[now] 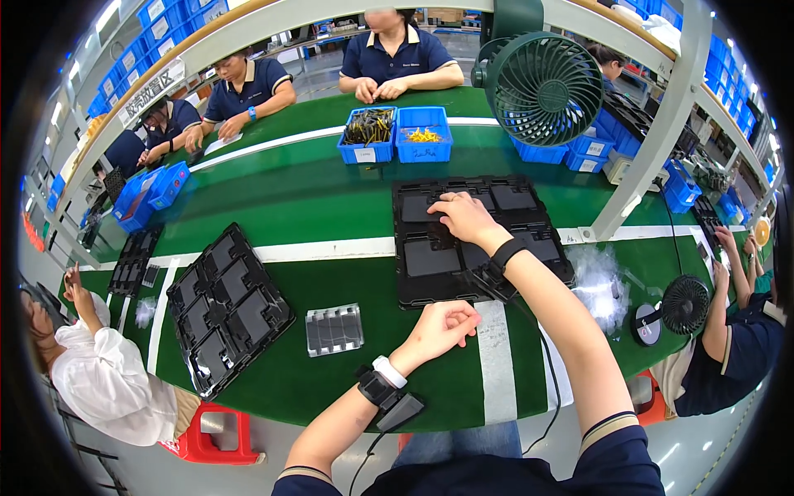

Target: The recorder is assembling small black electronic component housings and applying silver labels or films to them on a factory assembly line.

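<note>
My right hand [463, 217] reaches forward and rests on a black moulded tray [422, 289] that holds several dark flat rectangular parts; its fingers touch one part near the tray's middle. My left hand [442, 324] lies on the green table surface at the tray's near edge with its fingers curled in; whether anything is in it cannot be seen. A small clear ribbed plastic holder [334, 329] lies to the left of my left hand. Both wrists carry black straps with cables.
A second black tray [225, 307] lies at an angle on the left. Two blue bins [395, 135] stand at the far side, a green fan [542, 87] to the right, a small black fan [683, 306] near right. Other people sit around the table. A crumpled clear bag [601, 285] lies right.
</note>
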Demonstrator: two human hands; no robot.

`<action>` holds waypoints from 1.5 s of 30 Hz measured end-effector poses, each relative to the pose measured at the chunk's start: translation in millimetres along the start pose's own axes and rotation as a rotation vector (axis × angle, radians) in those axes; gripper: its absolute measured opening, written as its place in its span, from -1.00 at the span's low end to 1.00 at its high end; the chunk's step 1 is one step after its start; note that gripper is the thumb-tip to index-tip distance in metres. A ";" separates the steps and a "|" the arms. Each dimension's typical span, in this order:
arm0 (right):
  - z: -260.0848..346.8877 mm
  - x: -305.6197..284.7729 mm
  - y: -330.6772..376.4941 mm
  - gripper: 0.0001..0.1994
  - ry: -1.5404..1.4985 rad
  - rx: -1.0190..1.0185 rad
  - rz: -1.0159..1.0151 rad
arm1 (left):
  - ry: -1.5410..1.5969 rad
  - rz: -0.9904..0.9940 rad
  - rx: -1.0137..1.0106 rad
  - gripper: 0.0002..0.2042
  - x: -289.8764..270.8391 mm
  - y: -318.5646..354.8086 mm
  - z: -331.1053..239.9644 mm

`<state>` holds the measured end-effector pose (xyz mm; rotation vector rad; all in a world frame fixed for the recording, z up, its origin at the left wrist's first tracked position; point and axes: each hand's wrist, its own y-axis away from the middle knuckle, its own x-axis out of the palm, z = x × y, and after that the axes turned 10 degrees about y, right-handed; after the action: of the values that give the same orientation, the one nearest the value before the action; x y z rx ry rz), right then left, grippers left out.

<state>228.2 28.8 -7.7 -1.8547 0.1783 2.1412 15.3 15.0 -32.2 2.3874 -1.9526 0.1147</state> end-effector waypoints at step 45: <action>0.7 12.0 -16.8 -0.52 0.046 0.141 -0.029 | 0.038 -0.003 -0.044 -0.88 -3.7 1.1 -0.5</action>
<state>231.3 46.7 -17.7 -1.8156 0.3030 2.0134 13.5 18.4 -32.0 2.3432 -1.9149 0.1151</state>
